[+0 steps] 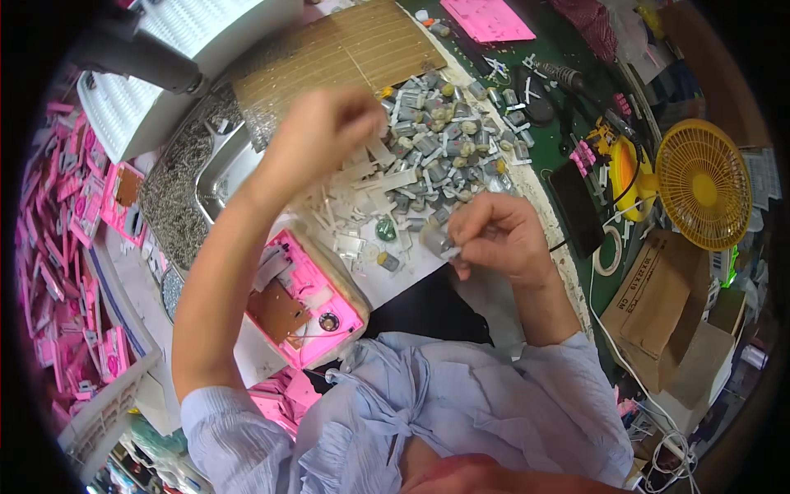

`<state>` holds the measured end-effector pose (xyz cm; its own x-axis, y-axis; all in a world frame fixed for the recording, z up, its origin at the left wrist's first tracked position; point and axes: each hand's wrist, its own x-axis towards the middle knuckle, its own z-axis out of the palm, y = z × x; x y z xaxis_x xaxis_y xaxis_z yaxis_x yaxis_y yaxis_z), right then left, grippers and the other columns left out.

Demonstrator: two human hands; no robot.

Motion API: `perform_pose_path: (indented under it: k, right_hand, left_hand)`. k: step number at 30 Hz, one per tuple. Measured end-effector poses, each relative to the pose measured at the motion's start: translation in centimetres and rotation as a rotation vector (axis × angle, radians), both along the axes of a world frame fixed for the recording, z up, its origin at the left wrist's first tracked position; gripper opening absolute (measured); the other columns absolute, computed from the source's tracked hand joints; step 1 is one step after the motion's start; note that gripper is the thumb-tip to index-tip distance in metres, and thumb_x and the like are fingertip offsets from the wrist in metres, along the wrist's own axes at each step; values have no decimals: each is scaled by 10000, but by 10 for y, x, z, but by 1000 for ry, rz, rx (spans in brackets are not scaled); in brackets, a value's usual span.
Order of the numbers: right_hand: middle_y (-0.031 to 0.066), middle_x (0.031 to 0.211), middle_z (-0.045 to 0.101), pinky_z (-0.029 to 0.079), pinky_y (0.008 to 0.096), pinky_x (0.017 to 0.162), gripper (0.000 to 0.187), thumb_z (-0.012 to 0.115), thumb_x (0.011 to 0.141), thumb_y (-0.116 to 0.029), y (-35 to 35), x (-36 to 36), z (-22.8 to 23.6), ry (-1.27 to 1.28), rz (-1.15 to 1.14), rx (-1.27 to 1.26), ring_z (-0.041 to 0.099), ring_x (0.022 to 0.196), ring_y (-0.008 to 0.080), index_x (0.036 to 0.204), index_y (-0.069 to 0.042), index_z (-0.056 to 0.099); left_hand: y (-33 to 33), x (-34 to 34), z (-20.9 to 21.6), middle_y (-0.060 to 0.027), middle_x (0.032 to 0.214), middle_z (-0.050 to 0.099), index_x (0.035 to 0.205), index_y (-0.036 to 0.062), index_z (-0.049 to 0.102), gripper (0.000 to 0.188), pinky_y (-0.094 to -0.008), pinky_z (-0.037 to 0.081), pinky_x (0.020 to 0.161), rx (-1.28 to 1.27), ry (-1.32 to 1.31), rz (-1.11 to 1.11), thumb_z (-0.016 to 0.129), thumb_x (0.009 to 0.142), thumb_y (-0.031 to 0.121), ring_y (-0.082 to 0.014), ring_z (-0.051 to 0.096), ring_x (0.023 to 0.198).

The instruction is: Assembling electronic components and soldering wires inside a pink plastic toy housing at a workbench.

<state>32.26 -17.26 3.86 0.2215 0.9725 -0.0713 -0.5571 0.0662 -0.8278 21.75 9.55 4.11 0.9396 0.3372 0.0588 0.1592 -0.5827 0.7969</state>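
Note:
My right hand (506, 239) pinches a small grey motor (436, 239) with a white plastic end, in front of a heap of similar motors (453, 132). My left hand (325, 136) hovers over the left side of that heap, near loose white plastic strips (387, 179). Its fingers are curled in and slightly blurred; whatever they may hold cannot be made out. Close to my body, below the left hand, lies an open pink plastic casing (329, 288) with a brown board and a round black part inside. A single motor (388, 262) rests beside the casing.
Many small metal screws (177, 181) lie at left, beside a metal tray (234, 169). Pink casings (70, 272) crowd the far left. To the right are a dark phone (576, 210), a yellow fan (704, 185), a cardboard box (650, 305) and cables. A power tool (144, 62) hangs upper left.

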Motion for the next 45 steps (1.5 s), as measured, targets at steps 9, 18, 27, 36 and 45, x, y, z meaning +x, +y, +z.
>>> perform_pose_path:
  k: [9,18,27,36,45]
  right_hand:
    - [134,913,635,532,249,640,135,768,832,84,-20,13,-17,85,-31,30,660,709,160,885,43,650]
    - [127,916,643,528,247,641,142,767,840,75,-7,29,-5,62,5,22,666,718,150,913,31,653]
    - [128,919,644,560,277,645,160,750,824,115,-16,37,0,-85,-126,-11,655,728,155,919,38,647]
    - [36,928,647,522,233,733,203,721,852,87,-15,13,-8,-534,-206,-253,627,843,107,1029,-4,679]
    - [103,906,666,509,279,658,434,653,867,5,21,-26,-44,-1107,111,-66,623,696,157,1299,-42,657]
  left_hand:
    - [32,139,-60,-150,887,732,1002,90,756,192,-436,558,760,536,40,24,725,853,207,-327,711,819]
    - [27,140,-56,-150,952,724,1011,113,755,209,-467,548,817,562,85,39,735,841,232,-357,694,894]
    - [20,152,-69,-186,911,735,861,77,757,204,-487,569,780,615,54,123,693,802,261,-381,712,885]
    - [25,150,-69,-209,874,732,846,61,754,208,-493,562,778,636,53,135,669,796,244,-388,716,852]
    - [11,93,-13,-226,805,700,866,34,714,143,-463,561,728,516,-504,210,689,776,143,-397,699,778]
